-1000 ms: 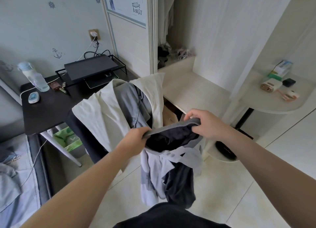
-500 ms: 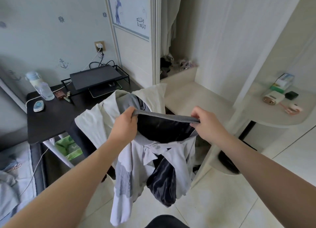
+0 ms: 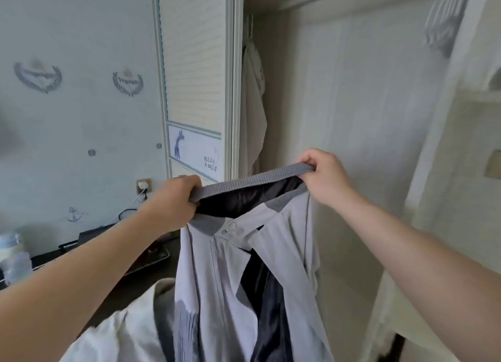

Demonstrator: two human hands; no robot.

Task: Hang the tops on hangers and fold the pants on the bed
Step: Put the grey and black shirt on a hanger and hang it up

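You're in a home bedroom: nautical-print wallpaper (image 3: 81, 90), giraffe-print sliding door (image 3: 195, 150), open wardrobe (image 3: 352, 117) with a pale garment (image 3: 253, 95) hanging inside, dark desk (image 3: 127, 294) below a wall socket (image 3: 143, 185)

wardrobe bay (image 3: 352, 103) ahead of the right hand (image 3: 325, 177) is free. its left edge is blocked by the sliding door (image 3: 195, 63), with a pale garment (image 3: 253, 103) hanging just inside. under the left hand (image 3: 173, 199): dark worktop (image 3: 130, 285) with bottles (image 3: 13, 258), and white clothing (image 3: 116, 334) touching the hanging jacket (image 3: 244, 280).
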